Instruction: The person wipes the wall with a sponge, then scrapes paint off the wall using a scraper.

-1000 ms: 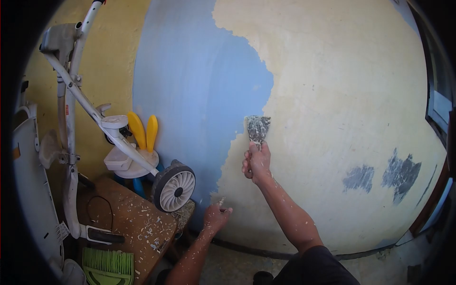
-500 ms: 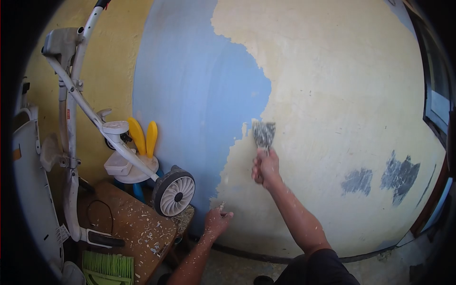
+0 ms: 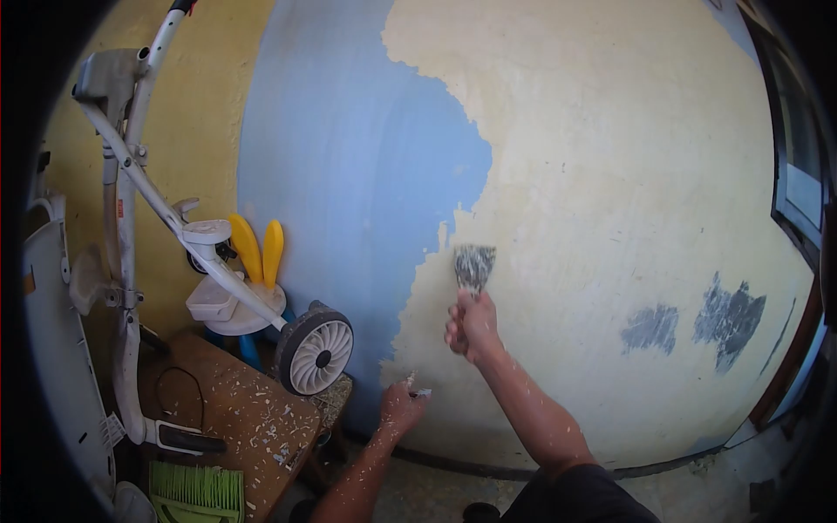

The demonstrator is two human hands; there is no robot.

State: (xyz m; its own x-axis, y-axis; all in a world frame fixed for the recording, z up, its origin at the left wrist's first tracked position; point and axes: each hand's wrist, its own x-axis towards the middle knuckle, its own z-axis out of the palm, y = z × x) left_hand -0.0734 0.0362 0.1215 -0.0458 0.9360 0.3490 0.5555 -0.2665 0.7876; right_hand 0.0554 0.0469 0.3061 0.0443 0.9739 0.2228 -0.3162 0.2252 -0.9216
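Note:
My right hand (image 3: 473, 326) is closed round the handle of a paint scraper (image 3: 474, 267), its wide blade upward and smeared with pale paint residue. The blade is in front of the cream part of the wall (image 3: 575, 235), just right of the ragged edge of the blue paint (image 3: 349, 174); whether it touches is unclear. Lower down, my left hand (image 3: 403, 411) is closed near the bottom of the wall. A small whitish piece shows at its fingers, too small to name. Pale flakes dot both forearms.
At left stands a white stroller-like frame with a wheel (image 3: 316, 353). Behind it is a small stool (image 3: 248, 315) with yellow ear shapes and a plastic box (image 3: 212, 299). Paint flakes litter a brown wooden surface (image 3: 235, 392) beside a green brush (image 3: 196, 490). A window (image 3: 800, 187) is at right.
My right hand has brought the scraper down and slightly left, away from the blue edge. My left hand has turned slightly, and the whitish piece at its fingers now shows more clearly.

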